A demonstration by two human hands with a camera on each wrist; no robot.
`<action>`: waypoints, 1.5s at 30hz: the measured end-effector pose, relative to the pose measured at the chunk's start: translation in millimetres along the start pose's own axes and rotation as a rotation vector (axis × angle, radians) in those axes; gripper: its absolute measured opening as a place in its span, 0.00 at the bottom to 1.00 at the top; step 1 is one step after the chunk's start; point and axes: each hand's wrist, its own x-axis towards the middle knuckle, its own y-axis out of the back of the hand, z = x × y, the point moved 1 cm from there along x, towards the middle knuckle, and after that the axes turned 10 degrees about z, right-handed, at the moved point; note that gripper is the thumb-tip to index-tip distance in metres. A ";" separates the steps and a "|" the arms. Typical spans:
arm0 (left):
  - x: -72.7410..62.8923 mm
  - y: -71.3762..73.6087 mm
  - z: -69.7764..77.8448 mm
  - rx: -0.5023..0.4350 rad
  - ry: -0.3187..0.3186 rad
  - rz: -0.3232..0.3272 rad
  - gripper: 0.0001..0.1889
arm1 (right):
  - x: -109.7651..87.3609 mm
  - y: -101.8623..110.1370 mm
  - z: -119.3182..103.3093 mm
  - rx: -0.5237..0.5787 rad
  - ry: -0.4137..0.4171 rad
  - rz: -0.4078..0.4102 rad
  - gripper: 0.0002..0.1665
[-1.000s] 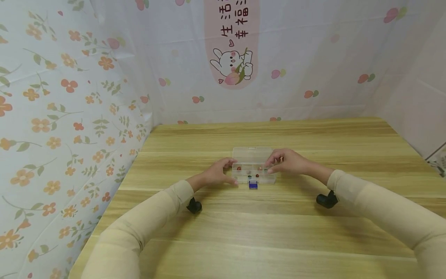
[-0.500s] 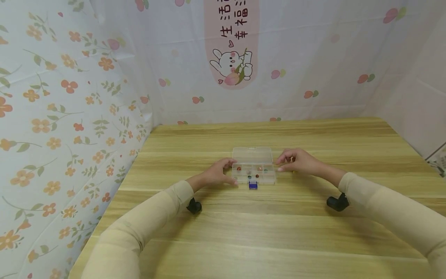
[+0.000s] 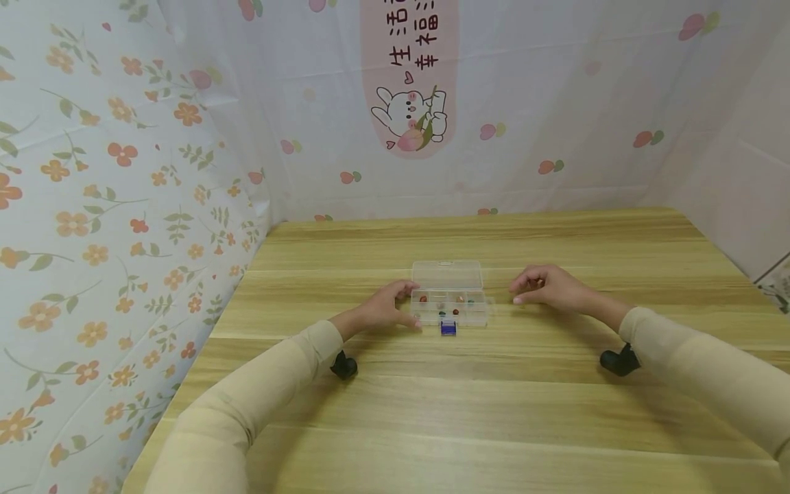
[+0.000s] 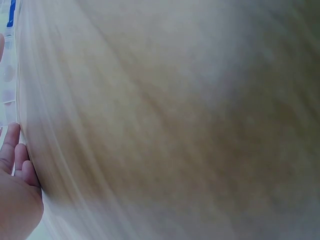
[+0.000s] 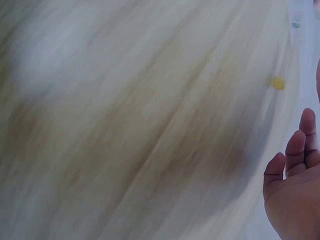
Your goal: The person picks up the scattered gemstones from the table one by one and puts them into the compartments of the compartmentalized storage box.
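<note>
A clear plastic compartment box lies on the table in the head view, its lid flipped back. Inside are several small coloured pieces, among them a red piece and a green piece. My left hand spans the box's left end, thumb by the front corner and fingers by the back one. To the right of the box, my right hand is apart from it, fingers loosely bent and nothing seen between them. A small yellow piece shows beyond the right fingers in the right wrist view.
A blue latch sticks out at the box's front. Black wrist mounts hang under both sleeves, the left mount and the right mount. A printed cloth hangs behind the wooden table.
My right hand has drawn back from the box's right end and moved to the right. The left hand and the box have stayed in place.
</note>
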 end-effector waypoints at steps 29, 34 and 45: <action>-1.6 1.3 1.6 -0.029 0.003 -0.012 0.42 | -4.0 3.6 17.6 -0.021 -0.065 -0.112 0.15; -1.0 1.2 1.2 -0.030 0.001 -0.013 0.42 | -3.9 3.2 17.4 -0.040 -0.058 -0.108 0.15; -0.8 0.7 0.2 -0.023 0.000 -0.007 0.42 | -5.2 1.5 15.7 -0.044 -0.050 -0.105 0.13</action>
